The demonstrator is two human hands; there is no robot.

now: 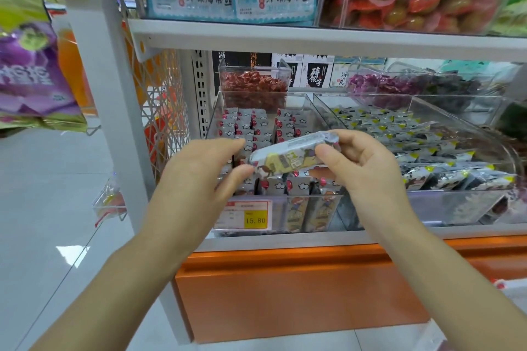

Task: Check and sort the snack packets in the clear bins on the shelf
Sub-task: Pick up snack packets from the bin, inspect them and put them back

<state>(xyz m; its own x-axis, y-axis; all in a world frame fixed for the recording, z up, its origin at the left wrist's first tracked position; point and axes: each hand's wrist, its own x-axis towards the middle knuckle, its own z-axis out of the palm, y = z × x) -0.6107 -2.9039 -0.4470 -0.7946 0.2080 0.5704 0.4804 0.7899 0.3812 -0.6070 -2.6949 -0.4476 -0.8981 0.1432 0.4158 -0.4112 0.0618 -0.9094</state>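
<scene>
A small silver snack packet (291,155) with a cartoon print is held level in front of the shelf, above a clear bin (285,202). My right hand (362,165) pinches its right end between thumb and fingers. My left hand (205,171) pinches the left end with thumb and forefinger. The bin below holds several rows of upright packets of the same kind (251,125). To its right stands a second clear bin (456,205) filled with black-and-white packets with yellow corners (422,151).
A small clear tub of red sweets (253,88) stands behind the left bin, and a tub of purple ones (399,88) sits further right. A price tag (245,215) reads 15.80. The shelf above (313,37) carries seaweed bags and red packets. An orange base (285,293) lies below.
</scene>
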